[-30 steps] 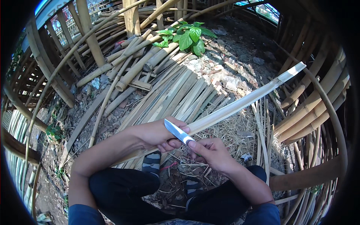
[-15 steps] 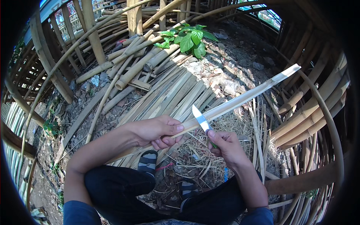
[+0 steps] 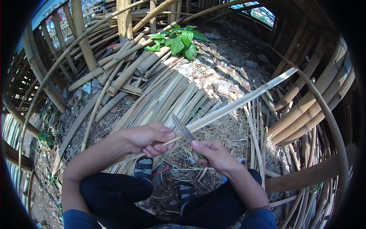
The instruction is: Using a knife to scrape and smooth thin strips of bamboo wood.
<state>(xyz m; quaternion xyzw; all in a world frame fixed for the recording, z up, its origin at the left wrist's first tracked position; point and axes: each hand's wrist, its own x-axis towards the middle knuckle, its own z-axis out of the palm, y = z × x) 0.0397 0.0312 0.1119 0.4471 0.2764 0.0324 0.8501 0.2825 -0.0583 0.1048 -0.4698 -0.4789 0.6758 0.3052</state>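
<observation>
My left hand (image 3: 154,139) is closed around a long split bamboo strip (image 3: 237,104), which slants up and away to the right. The strip's near end runs back under my left forearm. In my right hand (image 3: 213,154) is a knife (image 3: 183,129) with a green handle, mostly covered by my fingers. Its blade lies across the strip just right of my left thumb, tip pointing up and left. Whether the edge bites into the bamboo I cannot tell.
Beyond my hands, many cut bamboo slats (image 3: 167,97) lie side by side on the ground. Thicker bamboo poles (image 3: 129,72) are stacked behind them, near a green leafy plant (image 3: 185,41). Shavings (image 3: 225,135) litter the soil. Large bamboo poles (image 3: 305,114) rise at the right.
The knife has slid left along the strip toward my left hand, and its blade has turned from bright to dull grey. The whole view has shifted slightly.
</observation>
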